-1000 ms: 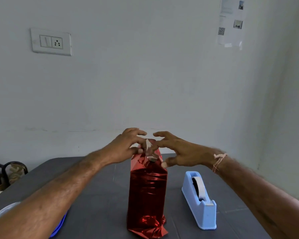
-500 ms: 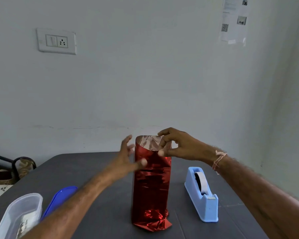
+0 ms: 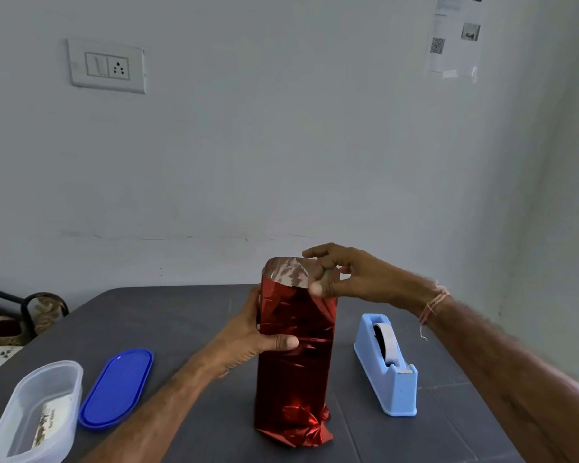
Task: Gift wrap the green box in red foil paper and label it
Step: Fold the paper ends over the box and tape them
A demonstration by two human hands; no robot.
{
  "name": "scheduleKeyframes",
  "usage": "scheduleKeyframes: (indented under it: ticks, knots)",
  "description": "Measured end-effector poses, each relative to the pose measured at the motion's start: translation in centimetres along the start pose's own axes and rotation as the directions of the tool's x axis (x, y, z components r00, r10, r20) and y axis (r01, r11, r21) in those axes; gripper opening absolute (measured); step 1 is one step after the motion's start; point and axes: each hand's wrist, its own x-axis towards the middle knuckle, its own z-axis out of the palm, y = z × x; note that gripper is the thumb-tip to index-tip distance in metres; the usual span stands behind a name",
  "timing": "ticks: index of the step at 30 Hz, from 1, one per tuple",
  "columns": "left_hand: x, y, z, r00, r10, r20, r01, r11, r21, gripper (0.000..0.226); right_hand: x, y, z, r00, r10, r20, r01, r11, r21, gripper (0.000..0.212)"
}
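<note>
A tall package wrapped in red foil paper stands upright on the dark grey table. Its bottom end is crumpled shut; its top end is an open tube showing the silver inner side. The green box inside is hidden by the foil. My left hand grips the package around its middle from the left, thumb across the front. My right hand pinches the top right edge of the foil between thumb and fingers.
A light blue tape dispenser stands to the right of the package. A blue oval lid and a clear plastic container with a paper label inside lie at the front left. A white wall runs behind the table.
The pinched-together foil top has opened into a tube. My left hand dropped from the top edge to grip the package's middle. My right hand kept hold of the top right edge.
</note>
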Motion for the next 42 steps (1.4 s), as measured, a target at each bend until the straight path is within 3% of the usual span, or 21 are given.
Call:
scheduleKeyframes:
  ticks: [3, 7, 11, 15, 18, 21, 31, 38, 42]
  knots:
    - [-0.3, 0.0, 0.3, 1.000, -0.023, -0.017, 0.023, 1.000, -0.007, 0.100, 0.3, 0.1, 0.3, 0.992, -0.029, -0.124, 0.026, 0.999, -0.024, 0.017]
    - [-0.7, 0.1, 0.7, 0.998, -0.017, -0.055, 0.018, 1.000, 0.004, 0.106, -0.8, 0.2, 0.9, 0.958, 0.012, -0.287, 0.022, 0.993, 0.115, 0.019]
    - [-1.3, 0.7, 1.4, 0.996, 0.023, -0.091, -0.021, 1.000, 0.023, 0.103, -3.4, 0.1, 3.0, 0.944, 0.041, -0.328, 0.036, 0.974, 0.226, 0.042]
    - [-2.3, 0.7, 1.9, 0.983, 0.106, -0.148, -0.092, 0.991, 0.099, 0.110, -6.0, 1.3, 6.9, 0.887, 0.217, -0.408, -0.011, 0.892, 0.452, 0.067]
    - [-3.3, 1.0, 2.5, 0.969, 0.179, -0.170, -0.141, 0.966, 0.216, 0.098, -7.6, 1.0, 9.5, 0.892, 0.234, -0.387, -0.031, 0.885, 0.465, 0.061]
    - [-4.0, 1.2, 2.9, 0.959, 0.227, -0.169, -0.171, 0.940, 0.294, 0.095, -8.1, 0.5, 10.9, 0.930, 0.172, -0.325, -0.020, 0.906, 0.422, 0.048]
    - [-4.4, 0.5, 1.3, 0.968, 0.233, -0.093, -0.144, 0.821, 0.552, 0.096, -7.7, 2.2, 10.6, 0.956, 0.089, -0.280, -0.052, 0.989, 0.137, 0.081]
    - [-3.8, 1.4, -0.1, 0.969, 0.246, 0.014, -0.190, 0.710, 0.678, 0.080, -7.0, 3.1, 9.2, 0.979, 0.016, -0.202, -0.050, 0.985, -0.165, 0.089]
    - [-3.5, 2.3, -0.8, 0.973, 0.212, 0.096, -0.210, 0.620, 0.756, 0.081, -6.9, 3.1, 8.4, 0.988, -0.034, -0.149, -0.003, 0.970, -0.242, 0.085]
